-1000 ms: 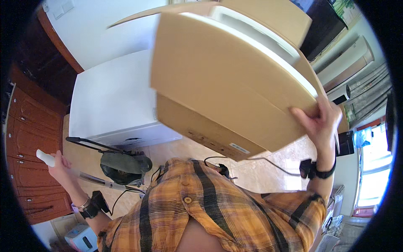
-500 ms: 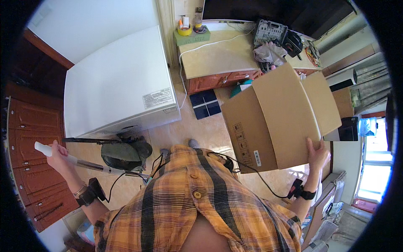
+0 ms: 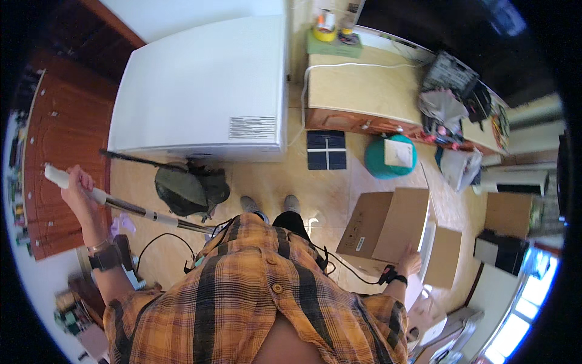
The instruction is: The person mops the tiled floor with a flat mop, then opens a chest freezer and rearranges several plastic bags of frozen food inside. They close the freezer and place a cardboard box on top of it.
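My left hand [image 3: 82, 191] is closed around the white grip of a long metal pole [image 3: 142, 212], which slants down toward my waist; its lower end is hidden behind my shirt. On the right, the fingers of my right hand [image 3: 410, 262] grip the near edge of an open cardboard box [image 3: 397, 225]. The box is tilted, low beside my right leg, and one flap sticks out to the right. Part of its inside is turned away from view.
A large white appliance [image 3: 200, 85] stands ahead left, a dark green backpack [image 3: 188, 188] before it. Ahead right are a low cabinet [image 3: 361, 85], a teal stool [image 3: 376, 159] and a plastic bag [image 3: 461, 168]. A dark blue square [image 3: 326, 150] lies on the tiled floor.
The cardboard box has gone down and away from me, with my right hand still on it, uncovering the teal stool. The view has shifted; my left hand keeps hold of the pole.
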Motion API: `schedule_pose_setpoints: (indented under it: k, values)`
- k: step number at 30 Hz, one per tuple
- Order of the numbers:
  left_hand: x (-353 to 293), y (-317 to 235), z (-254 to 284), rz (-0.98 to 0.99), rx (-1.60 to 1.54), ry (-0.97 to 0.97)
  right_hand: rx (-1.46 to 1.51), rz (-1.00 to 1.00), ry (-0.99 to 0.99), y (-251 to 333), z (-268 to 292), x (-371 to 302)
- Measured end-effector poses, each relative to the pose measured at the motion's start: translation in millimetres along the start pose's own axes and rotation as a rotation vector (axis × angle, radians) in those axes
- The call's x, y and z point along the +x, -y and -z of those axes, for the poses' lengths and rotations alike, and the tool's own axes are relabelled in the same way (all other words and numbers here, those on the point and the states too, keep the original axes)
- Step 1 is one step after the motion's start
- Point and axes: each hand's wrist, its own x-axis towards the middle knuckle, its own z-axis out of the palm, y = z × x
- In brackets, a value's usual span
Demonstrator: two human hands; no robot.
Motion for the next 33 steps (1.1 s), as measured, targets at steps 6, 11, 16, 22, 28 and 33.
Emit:
schedule_pose_setpoints:
  k: [6, 11, 16, 22, 28, 33]
  values:
    - [-7.5, -8.0, -18.3, 0.003, 0.034, 0.056, 0.043, -0.018, 0.215, 55.5, -101.9, -35.0]
    - [-11.6, -21.3, -41.2, 0.038, 0.043, 0.031, -0.049, 0.128, 0.352, 103.3, -177.9, -83.9]
    - [-18.2, -27.5, -50.0, 0.023, 0.063, -0.005, -0.019, 0.227, 0.692, 157.5, -199.6, -97.4]
    - [-25.6, -39.7, -28.2, 0.013, 0.020, -0.099, 0.512, 0.162, 1.204, 230.7, -149.1, -41.7]
    - [-12.8, -43.9, 18.6, 0.038, 0.034, -0.173, 1.201, 0.563, 1.494, 384.1, 20.7, -85.0]
    - [17.4, -27.3, 60.4, 0.077, 0.026, -0.202, 0.936, 0.659, 1.795, 501.2, 88.7, -223.7]
